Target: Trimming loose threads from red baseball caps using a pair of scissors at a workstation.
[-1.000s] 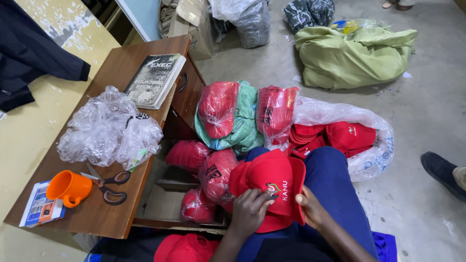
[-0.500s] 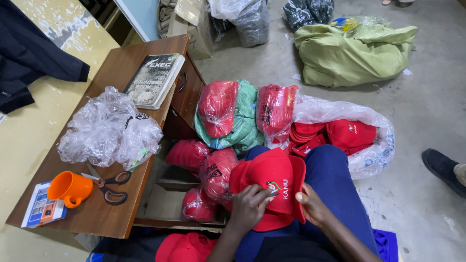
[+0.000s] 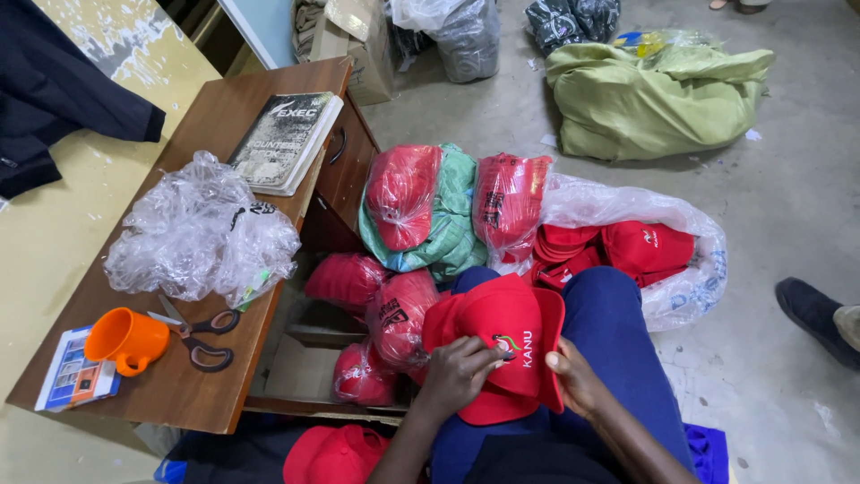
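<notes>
Little has changed since the earlier pictures: both hands stay on the same red cap (image 3: 497, 345), and only the left fingers have crept a touch further over its front. The cap lies on the person's lap, across the blue trouser leg (image 3: 618, 341). The left hand (image 3: 457, 376) presses curled fingers down on the cap's front panel beside the small stitched emblem, while the right hand (image 3: 573, 381) grips the cap's right edge, thumb on top and fingers narrow beneath. One more loose red cap (image 3: 336, 455) sits at the bottom edge, below the left forearm. Just beyond the lap, five red caps wrapped in clear film (image 3: 399, 309) can be counted, three low by the open cabinet and two propped upright against a green cloth. To the right, a clear plastic bag (image 3: 690, 269) holds several more red caps; their number cannot be told. On the wooden desk (image 3: 202, 394) at the left lie one orange mug (image 3: 125, 341), one pair of scissors (image 3: 202, 336), one heap of crumpled clear plastic (image 3: 202, 233) and one book (image 3: 282, 143). Farthest off lies one green sack (image 3: 654, 99).
</notes>
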